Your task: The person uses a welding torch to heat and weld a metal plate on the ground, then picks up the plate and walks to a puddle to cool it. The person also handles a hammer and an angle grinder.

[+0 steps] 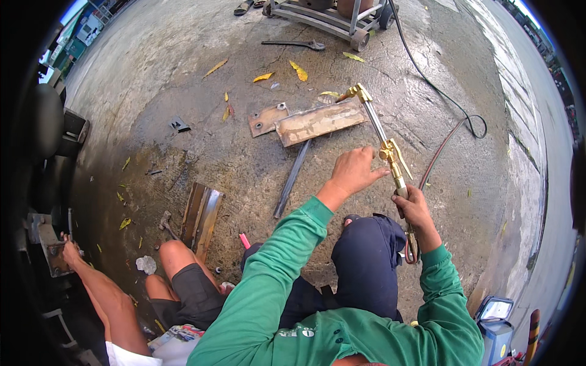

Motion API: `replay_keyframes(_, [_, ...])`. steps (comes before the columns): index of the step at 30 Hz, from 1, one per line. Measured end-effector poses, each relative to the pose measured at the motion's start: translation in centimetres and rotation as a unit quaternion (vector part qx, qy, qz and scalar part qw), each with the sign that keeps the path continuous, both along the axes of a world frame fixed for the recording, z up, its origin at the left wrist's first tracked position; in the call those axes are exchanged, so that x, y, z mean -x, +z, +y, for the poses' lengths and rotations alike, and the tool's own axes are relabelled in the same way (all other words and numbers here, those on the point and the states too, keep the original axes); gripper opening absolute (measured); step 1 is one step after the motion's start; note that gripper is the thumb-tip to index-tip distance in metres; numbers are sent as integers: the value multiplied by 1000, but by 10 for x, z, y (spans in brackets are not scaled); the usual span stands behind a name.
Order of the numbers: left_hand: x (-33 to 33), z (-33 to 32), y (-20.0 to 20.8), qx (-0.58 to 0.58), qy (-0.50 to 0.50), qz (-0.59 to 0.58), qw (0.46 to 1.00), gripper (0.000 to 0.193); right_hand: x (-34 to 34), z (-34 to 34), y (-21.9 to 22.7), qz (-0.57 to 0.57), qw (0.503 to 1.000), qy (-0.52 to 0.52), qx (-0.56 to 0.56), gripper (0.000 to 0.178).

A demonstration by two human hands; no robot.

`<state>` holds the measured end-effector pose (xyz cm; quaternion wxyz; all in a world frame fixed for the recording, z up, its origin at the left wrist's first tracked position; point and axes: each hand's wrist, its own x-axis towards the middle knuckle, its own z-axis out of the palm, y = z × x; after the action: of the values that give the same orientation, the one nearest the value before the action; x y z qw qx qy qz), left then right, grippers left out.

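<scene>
A brass and steel cutting torch [400, 177] is gripped by its handle in my right hand [415, 210], its head pointing away and left. My left hand [354, 174] hovers just left of the torch's brass valve body, with thumb stretched out and the other fingers partly bent. Its thumb and forefinger are apart, close to the valve knob; contact is hard to make out. Under the torch head lies a rusty metal plate [320, 124], propped on a dark steel bar [293, 177]. A smaller plate with holes [267, 119] sits against its left end.
At left, another person's hand [70, 253] is at a metal piece. Near that person's knees are a steel channel [201, 219] and a hammer [166, 222]. A wrench [293, 44] lies by a wheeled cart [323, 21]. The hose [436, 152] curves along the right; a blue case [495, 329] stands lower right.
</scene>
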<state>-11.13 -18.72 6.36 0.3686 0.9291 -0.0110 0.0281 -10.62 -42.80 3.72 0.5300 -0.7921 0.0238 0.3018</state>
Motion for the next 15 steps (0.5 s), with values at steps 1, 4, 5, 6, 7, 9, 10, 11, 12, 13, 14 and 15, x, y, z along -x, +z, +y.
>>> replay_keyframes(1, [-4, -4, -12, 16, -16, 24, 999, 48, -8, -12, -3, -2, 1000, -22, -9, 16])
replay_keyframes(4, [-12, 1, -47, 13, -53, 97, 994, 42, -36, -40, 6, 42, 999, -25, 7, 16])
replay_keyframes(5, [-6, 3, -58, 5, -62, 128, 990, 40, -44, -47, 17, 60, 997, -40, 3, 16])
replay_keyframes(6, [1, 3, -65, 2, -77, 169, 983, 40, -49, -56, 31, 80, 995, -57, 0, 15])
replay_keyframes(7, [7, 2, -70, -1, -95, 209, 973, 40, -55, -65, 48, 99, 992, -78, -1, 14])
replay_keyframes(9, [24, -6, -72, 8, -114, 272, 956, 40, -68, -79, 97, 148, 984, -101, -5, 15])
replay_keyframes(10, [22, -15, -55, 22, -128, 299, 945, 39, -72, -91, 119, 171, 978, -121, -6, 15])
replay_keyframes(11, [22, -22, -35, 36, -137, 328, 934, 37, -74, -103, 136, 157, 980, -120, 9, 15])
replay_keyframes(12, [25, -27, -19, 49, -138, 356, 923, 36, -79, -114, 152, 143, 983, -111, 22, 16])
replay_keyframes(13, [27, -31, -2, 64, -140, 359, 921, 37, -83, -123, 167, 128, 986, -102, 36, 16])
replay_keyframes(14, [35, -32, 11, 77, -133, 363, 919, 38, -92, -121, 199, 152, 984, -85, 30, 17])
replay_keyframes(15, [37, -35, 26, 92, -132, 362, 918, 39, -99, -125, 213, 148, 985, -85, 23, 17])
